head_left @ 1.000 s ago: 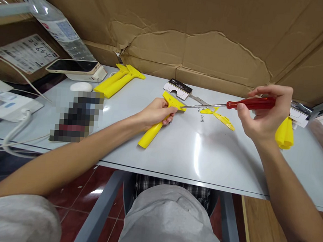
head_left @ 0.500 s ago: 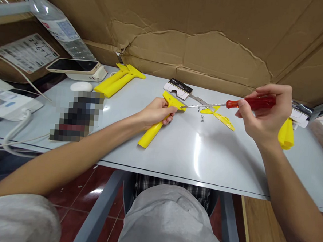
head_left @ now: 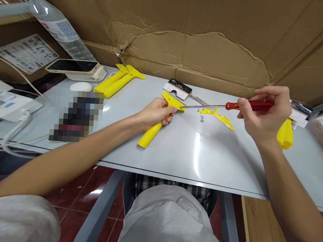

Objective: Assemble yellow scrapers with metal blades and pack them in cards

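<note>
My left hand (head_left: 159, 113) is closed around a yellow scraper handle (head_left: 150, 135), its wide head pointing away from me. In my right hand (head_left: 271, 113) is a screwdriver (head_left: 255, 105) with a red handle, held nearly level. The screwdriver's tip meets the right part of the scraper's head, by a screw hole. Several small screws (head_left: 202, 118) lie just right of the head. Beyond them are loose yellow plastic pieces (head_left: 224, 122) and a flat metal blade (head_left: 198, 100). A black and white card package (head_left: 177, 89) sits behind the scraper's head.
Two more yellow scraper handles (head_left: 120, 81) lie at the back left, and further yellow handles (head_left: 286, 134) at the right. A phone (head_left: 73, 66), a white mouse (head_left: 81, 87) and cables occupy the left side. Cardboard (head_left: 209, 62) stands along the table's back edge.
The screwdriver's handle has dipped and shifted slightly, and my right hand's fingers have changed position a little around it. My left hand and the scraper handle stay in place.
</note>
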Demonstrator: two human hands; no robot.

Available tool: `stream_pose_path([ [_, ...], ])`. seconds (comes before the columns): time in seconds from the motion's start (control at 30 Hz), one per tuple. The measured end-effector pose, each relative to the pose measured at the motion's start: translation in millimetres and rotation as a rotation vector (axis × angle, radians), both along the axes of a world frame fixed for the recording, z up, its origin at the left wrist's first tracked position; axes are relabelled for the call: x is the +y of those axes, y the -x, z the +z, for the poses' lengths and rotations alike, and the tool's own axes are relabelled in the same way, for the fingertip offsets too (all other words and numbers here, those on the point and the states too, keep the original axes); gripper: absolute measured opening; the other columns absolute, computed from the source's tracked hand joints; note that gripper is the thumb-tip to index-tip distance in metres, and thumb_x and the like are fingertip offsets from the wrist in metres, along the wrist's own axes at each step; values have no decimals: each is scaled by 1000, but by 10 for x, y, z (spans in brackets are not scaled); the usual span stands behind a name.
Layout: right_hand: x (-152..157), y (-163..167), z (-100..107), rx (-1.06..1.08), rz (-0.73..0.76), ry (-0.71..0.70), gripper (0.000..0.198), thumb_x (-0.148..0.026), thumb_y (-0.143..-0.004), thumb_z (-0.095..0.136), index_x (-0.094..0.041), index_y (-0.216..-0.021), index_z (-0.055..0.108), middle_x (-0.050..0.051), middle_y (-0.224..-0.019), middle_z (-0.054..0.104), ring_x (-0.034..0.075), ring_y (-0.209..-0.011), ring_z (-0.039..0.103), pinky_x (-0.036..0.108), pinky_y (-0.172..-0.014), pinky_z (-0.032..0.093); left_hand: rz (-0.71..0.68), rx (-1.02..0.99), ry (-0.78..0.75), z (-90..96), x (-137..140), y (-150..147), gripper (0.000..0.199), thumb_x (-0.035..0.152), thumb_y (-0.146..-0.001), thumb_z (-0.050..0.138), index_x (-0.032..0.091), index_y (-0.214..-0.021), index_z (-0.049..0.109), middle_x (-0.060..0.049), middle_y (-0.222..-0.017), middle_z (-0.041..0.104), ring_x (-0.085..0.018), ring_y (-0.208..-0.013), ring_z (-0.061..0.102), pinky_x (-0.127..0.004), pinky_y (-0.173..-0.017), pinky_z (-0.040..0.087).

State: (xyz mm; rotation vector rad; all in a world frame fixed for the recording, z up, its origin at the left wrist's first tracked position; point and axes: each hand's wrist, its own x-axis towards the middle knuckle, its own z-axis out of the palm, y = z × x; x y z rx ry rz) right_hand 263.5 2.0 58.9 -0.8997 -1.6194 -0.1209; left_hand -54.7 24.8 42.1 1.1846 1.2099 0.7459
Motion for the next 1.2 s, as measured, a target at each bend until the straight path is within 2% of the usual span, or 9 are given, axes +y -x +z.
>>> stream_pose_path([
  [0.13, 6, -15, 6, -29, 67, -3, 47, -36, -79, 88, -25, -117, 64, 5, -112, 67, 16, -91, 74, 26, -58, 65, 3, -9, -1, -4, 8, -1, 35, 6, -100, 65, 16, -67, 57, 0, -54, 53, -5, -40, 44, -17, -39, 33],
  [0.17, 0, -4, 12, -39, 92, -15, 48, -35, -78, 88, -25, -118, 64, 5, -115, 66, 15, -92, 75, 26, -57, 65, 12, -12, 2, -2, 7, -3, 35, 6, -99, 65, 16, -67, 57, 0, -54, 53, -5, -40, 44, -17, -39, 33],
  [0.23, -19, 36, 25, -40, 110, -24, 47, -32, -78, 89, -24, -117, 63, 1, -107, 65, 12, -80, 74, 22, -53, 63, 25, -18, 9, 5, 3, -7, 35, 5, -99, 66, 16, -67, 57, 0, -54, 53, -5, -41, 44, -17, -39, 33],
  [0.3, -34, 86, 35, 4, 107, -16, 38, -30, -84, 85, -22, -111, 61, -2, -93, 63, 8, -64, 70, 19, -47, 58, 19, -23, 14, 10, 1, -8, 34, 5, -100, 65, 16, -68, 57, 0, -54, 54, -5, -41, 44, -17, -38, 33],
  [0.37, -35, 127, 47, 79, 104, -53, 27, -29, -90, 80, -19, -104, 58, -3, -90, 59, 6, -59, 67, 16, -44, 54, 3, -34, 15, 11, 3, -4, 34, 6, -101, 64, 16, -69, 58, 0, -55, 54, -5, -41, 44, -17, -38, 33],
  [0.53, 20, 141, 65, 157, 111, -178, 27, -28, -92, 77, -16, -98, 54, -3, -90, 54, 3, -57, 64, 14, -42, 52, 5, -66, 36, 11, 9, 1, 33, 6, -101, 64, 16, -70, 58, 1, -56, 53, -5, -43, 45, -17, -38, 31],
  [0.63, 47, 136, 50, 173, 109, -154, 30, -30, -91, 78, -16, -97, 52, -3, -89, 54, 4, -59, 66, 15, -45, 55, -3, -75, 40, 16, 5, -1, 32, 6, -100, 66, 16, -71, 58, 1, -57, 53, -5, -43, 43, -16, -38, 31],
  [0.83, 35, 159, 15, 198, 104, -45, 39, -41, -93, 77, -18, -98, 46, -5, -84, 54, 10, -59, 70, 16, -41, 51, 0, -65, 50, 53, -23, -11, 33, 6, -102, 63, 15, -71, 59, 0, -56, 53, -5, -43, 44, -16, -38, 32],
  [1.2, 31, 176, 0, 203, 138, -64, 33, -31, -90, 78, -17, -97, 48, -4, -85, 56, 10, -59, 70, 18, -42, 52, -11, -68, 41, 48, -16, -9, 33, 5, -101, 64, 15, -70, 59, 0, -58, 54, -5, -44, 45, -17, -38, 32],
])
